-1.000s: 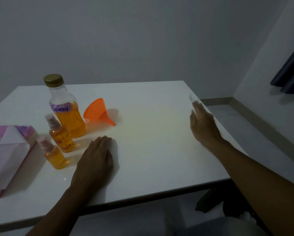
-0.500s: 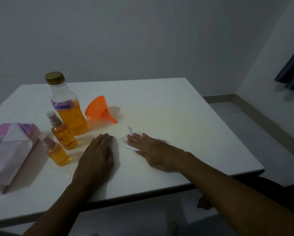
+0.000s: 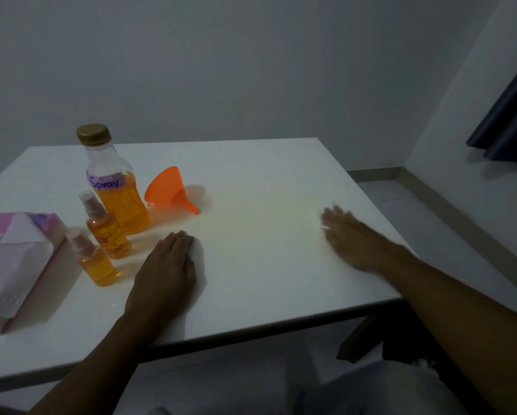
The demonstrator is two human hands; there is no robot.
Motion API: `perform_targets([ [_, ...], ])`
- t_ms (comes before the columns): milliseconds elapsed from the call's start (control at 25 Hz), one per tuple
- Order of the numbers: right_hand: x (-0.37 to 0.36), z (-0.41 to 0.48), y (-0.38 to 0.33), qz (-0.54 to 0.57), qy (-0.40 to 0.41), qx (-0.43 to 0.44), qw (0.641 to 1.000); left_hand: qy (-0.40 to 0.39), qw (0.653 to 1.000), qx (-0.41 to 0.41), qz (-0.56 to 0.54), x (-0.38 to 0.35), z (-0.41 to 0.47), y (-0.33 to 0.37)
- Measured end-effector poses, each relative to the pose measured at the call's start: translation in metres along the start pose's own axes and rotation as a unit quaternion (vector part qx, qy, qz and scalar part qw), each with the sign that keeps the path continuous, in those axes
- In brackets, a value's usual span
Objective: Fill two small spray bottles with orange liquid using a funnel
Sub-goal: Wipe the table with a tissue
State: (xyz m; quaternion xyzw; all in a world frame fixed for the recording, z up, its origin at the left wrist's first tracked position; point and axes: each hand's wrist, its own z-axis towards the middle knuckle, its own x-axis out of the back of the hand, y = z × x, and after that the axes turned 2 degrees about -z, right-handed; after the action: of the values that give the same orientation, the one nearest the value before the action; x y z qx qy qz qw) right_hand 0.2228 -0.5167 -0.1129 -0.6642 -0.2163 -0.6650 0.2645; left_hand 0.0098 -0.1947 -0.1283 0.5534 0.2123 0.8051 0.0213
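Two small spray bottles hold orange liquid and have their pump tops on: one (image 3: 107, 232) stands behind the other (image 3: 98, 262) at the table's left. Behind them is a large bottle (image 3: 119, 205) labelled "Spray", half full of orange liquid, with a gold cap. An orange funnel (image 3: 169, 187) lies on its side to its right. My left hand (image 3: 167, 265) rests flat, palm down, just right of the small bottles. My right hand (image 3: 350, 238) is blurred near the table's right edge, pressing a white tissue (image 3: 314, 218) onto the surface.
A pink tissue pack (image 3: 14, 265) lies at the left front of the white table (image 3: 251, 289). A faint yellowish patch shows mid-table. The right table edge is close to my right hand; beyond it are floor, a wall and a dark curtain (image 3: 508, 115).
My right hand swept from the right edge to the table's middle with the tissue, then back to the right. My left hand and the bottles stayed put.
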Motion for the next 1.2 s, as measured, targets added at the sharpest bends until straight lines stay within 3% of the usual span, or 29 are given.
perform_targets([
  [200, -0.011, -0.027, -0.131, 0.091, -0.002, 0.238, 0.967, -0.01, 1.0, 0.001, -0.002, 0.0, 0.002, -0.002],
  [400, -0.008, -0.044, -0.097, 0.096, -0.029, 0.309, 0.946, -0.01, 1.0, -0.005, -0.006, 0.001, -0.002, -0.002],
  [600, 0.009, -0.048, -0.005, 0.068, 0.014, 0.086, 0.994, -0.008, 1.0, -0.016, 0.002, 0.002, -0.004, 0.002],
  [720, 0.011, -0.041, 0.016, 0.058, 0.034, -0.089, 0.994, -0.001, 1.0, -0.013, 0.013, 0.002, -0.004, 0.003],
  [800, 0.003, -0.029, -0.01, 0.075, 0.049, -0.142, 0.986, -0.003, 1.0, -0.01, 0.018, 0.002, -0.004, 0.004],
  [840, -0.003, -0.023, -0.034, 0.086, 0.055, -0.118, 0.988, -0.005, 1.0, -0.008, 0.017, 0.002, -0.003, 0.004],
  [1040, -0.012, -0.027, -0.16, 0.128, 0.012, 0.17, 0.977, -0.02, 1.0, -0.007, 0.008, 0.001, -0.002, 0.001],
  [1200, -0.006, -0.039, -0.129, 0.121, -0.025, 0.247, 0.961, -0.021, 1.0, -0.016, 0.006, 0.004, -0.005, 0.001],
])
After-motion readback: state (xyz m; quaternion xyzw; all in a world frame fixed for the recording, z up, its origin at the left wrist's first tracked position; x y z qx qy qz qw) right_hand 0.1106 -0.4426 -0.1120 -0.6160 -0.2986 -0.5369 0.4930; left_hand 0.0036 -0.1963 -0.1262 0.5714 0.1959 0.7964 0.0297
